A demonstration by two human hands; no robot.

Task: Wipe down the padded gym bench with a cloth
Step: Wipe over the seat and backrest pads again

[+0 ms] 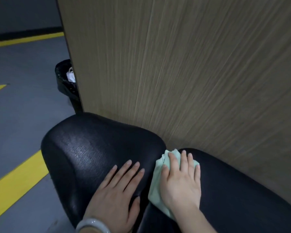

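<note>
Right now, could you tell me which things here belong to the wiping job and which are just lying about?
Job: green cloth, black bench pads, right hand pressing the cloth, left hand resting on the pad.
Lying about: lined bin, wooden panel.

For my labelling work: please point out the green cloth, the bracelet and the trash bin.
green cloth (155,187), head view, lower left fold.
bracelet (91,224), head view, top of band.
trash bin (64,78), head view, black liner.

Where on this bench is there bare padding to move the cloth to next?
Bare: black seat pad beyond the left hand, and the long black pad between the right hand and wood-grain panel. Crowded: the gap holding the pale green cloth.
</note>
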